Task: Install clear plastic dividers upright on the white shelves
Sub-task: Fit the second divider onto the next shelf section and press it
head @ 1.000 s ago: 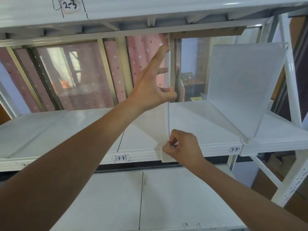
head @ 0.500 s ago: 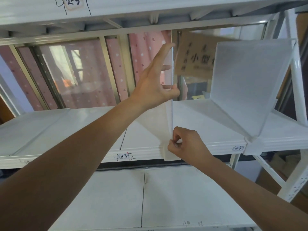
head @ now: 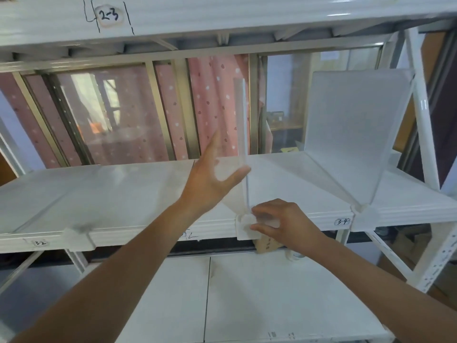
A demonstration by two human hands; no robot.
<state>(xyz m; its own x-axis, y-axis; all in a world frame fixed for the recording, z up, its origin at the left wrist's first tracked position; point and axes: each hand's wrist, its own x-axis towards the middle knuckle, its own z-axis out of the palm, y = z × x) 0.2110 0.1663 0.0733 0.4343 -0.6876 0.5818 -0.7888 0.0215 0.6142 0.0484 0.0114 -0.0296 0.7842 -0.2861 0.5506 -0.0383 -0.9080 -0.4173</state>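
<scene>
A clear plastic divider [head: 241, 120] stands upright and edge-on to me on the middle white shelf [head: 123, 194]. Its white front clip [head: 246, 226] hooks over the shelf's front lip. My right hand [head: 284, 219] pinches that clip from the right. To the left of the sheet my left hand [head: 212, 179] is open with fingers spread, its thumb close to the divider's front edge and its fingertips showing through the plastic. A second divider [head: 353, 134] stands upright further right, clipped at the lip near the 3-4 label [head: 342, 221].
The upper shelf [head: 222, 16], marked 2-3, hangs close above. A lower shelf [head: 272, 305] lies below my arms. Another white clip [head: 79, 235] sits on the lip at left. A cardboard piece [head: 265, 245] shows under my right hand. White rack uprights [head: 420, 120] stand at right.
My left hand has dropped from the divider's upper edge, let go and spread open lower down. My right hand stays on the front clip. The view has shifted left.
</scene>
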